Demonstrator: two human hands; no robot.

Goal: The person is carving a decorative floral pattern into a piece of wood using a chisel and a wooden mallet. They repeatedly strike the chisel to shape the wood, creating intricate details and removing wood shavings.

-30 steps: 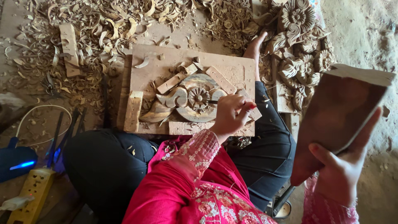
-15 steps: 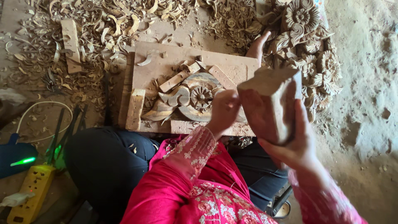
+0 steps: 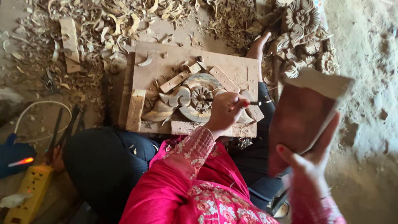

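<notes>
Wooden block first: the right hand [image 3: 309,168] is wrapped around a chunky reddish-brown wooden mallet block [image 3: 304,120], fingers closed on its lower end, and it's raised up off to the right, well apart from the work. The left hand [image 3: 226,111] is closed around a thin chisel [image 3: 253,103], pinching it low with the tip somewhere down at the carving, though I can't make out exactly where the edge touches. That carving is a round floral rosette [image 3: 202,96] with a curled leaf beside it, wedged in place by small wood strips on a flat work board [image 3: 153,66] that rests across the person's lap, dark trousers and a pink embroidered sleeve just below it. So my read is this is mid-carving, the striking part: chisel set, block lifted. Next move, I'd say, calls for bringing the block down square on the chisel's butt end without shifting the left hand's grip, since a glancing hit could skid the edge across the petals. Further out, the floor is buried in wood shavings [image 3: 107,20], a pile of finished carved flowers [image 3: 304,18] sits at the top right just past the board, a loose wood offcut [image 3: 69,43] lies at the upper left, and a yellow power strip [image 3: 29,191] with a white cable is down at the lower left.
</notes>
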